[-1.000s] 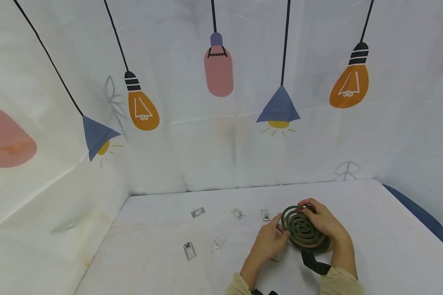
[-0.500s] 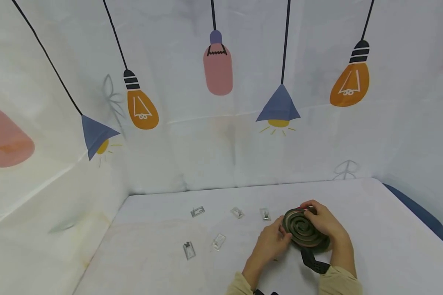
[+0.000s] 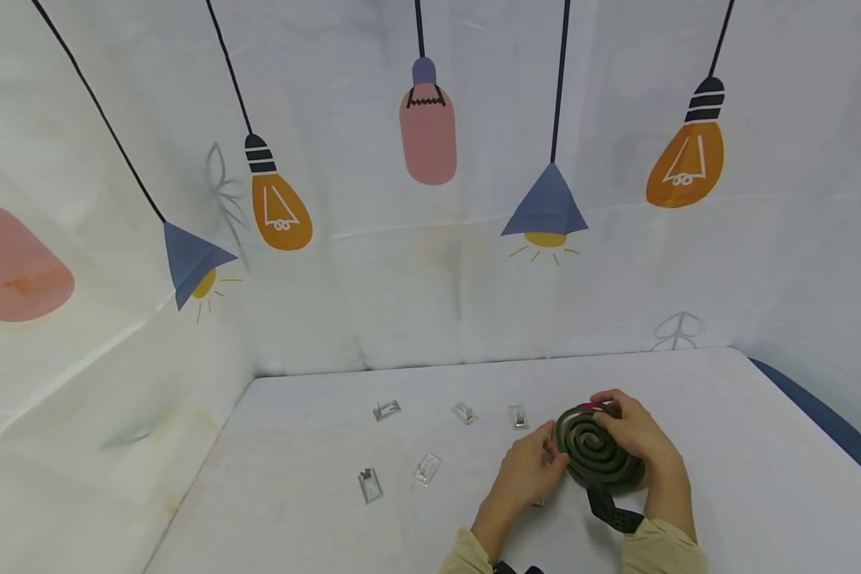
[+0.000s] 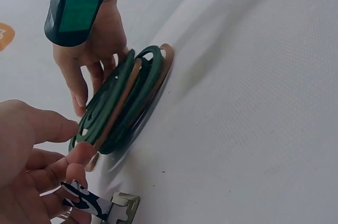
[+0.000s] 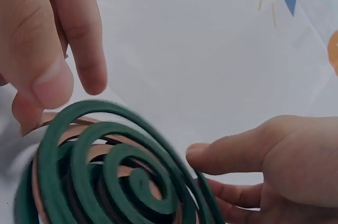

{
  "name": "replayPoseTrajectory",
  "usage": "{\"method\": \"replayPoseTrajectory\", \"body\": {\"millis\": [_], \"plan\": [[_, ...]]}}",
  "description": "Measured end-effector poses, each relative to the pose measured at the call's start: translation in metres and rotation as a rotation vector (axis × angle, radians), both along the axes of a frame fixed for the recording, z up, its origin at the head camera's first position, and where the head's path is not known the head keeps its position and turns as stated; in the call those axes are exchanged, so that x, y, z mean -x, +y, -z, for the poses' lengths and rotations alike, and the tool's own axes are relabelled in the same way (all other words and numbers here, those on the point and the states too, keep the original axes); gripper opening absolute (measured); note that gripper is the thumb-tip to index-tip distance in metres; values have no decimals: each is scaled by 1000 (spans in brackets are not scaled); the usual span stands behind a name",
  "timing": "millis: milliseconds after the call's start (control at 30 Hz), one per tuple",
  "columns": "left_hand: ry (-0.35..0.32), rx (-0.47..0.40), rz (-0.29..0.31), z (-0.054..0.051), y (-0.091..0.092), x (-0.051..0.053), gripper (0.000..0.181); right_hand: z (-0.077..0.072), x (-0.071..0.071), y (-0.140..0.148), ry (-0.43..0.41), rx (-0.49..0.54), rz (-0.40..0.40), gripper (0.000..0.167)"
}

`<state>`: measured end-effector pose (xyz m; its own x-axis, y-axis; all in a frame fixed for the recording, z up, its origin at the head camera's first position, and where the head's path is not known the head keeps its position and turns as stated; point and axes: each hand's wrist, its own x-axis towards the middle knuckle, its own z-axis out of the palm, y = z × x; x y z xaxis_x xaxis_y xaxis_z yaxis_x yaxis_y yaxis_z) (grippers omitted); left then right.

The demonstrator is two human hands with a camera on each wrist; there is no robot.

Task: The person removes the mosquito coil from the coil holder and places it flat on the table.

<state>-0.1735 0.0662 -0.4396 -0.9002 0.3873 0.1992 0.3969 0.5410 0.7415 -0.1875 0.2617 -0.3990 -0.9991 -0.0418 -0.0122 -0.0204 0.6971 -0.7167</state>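
Note:
A stack of green and brown mosquito coils (image 3: 591, 446) stands tilted on its edge between my two hands, its spiral face showing. My left hand (image 3: 525, 470) pinches the left edge of the stack, thumb in front and fingers behind. At the upper right edge, my right hand (image 3: 634, 430) grips the coils, thumb on the spiral face. The left wrist view shows the stack edge-on, green and brown layers (image 4: 119, 105) side by side. Close under my left hand lies a metal coil stand (image 4: 124, 208); in the head view my hand mostly hides it.
Several small metal coil stands lie loose on the white table, among them one stand (image 3: 518, 417) near my left hand and another stand (image 3: 370, 485) farther left. A printed cloth wall (image 3: 373, 303) rises behind the table's back edge.
The spiral face showed wide gaps between its turns a second ago; now the turns look closer together. Both hands stay at nearly the same place on the stack.

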Motion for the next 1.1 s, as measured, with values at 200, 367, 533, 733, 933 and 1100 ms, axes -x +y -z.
{"method": "replayPoseTrajectory", "body": {"millis": [200, 367, 533, 733, 933, 1100], "plan": [[28, -16, 5, 0, -3, 3, 46, -1, -1, -1, 3, 22, -8, 37], [25, -60, 10, -4, -6, 3, 44, -2, 0, -2, 46, 22, -10, 38], [2, -85, 0, -8, -9, 5, 41, -6, 2, -6, 89, 36, -6, 37], [16, -113, 2, -14, -17, 9, 40, -11, 6, -17, 140, 78, -13, 37], [31, -133, -20, -20, -31, 13, 38, -17, 9, -33, 166, 102, -36, 37], [103, -107, -31, -25, -47, 19, 35, -21, 14, -45, 222, 104, -83, 34]]}}
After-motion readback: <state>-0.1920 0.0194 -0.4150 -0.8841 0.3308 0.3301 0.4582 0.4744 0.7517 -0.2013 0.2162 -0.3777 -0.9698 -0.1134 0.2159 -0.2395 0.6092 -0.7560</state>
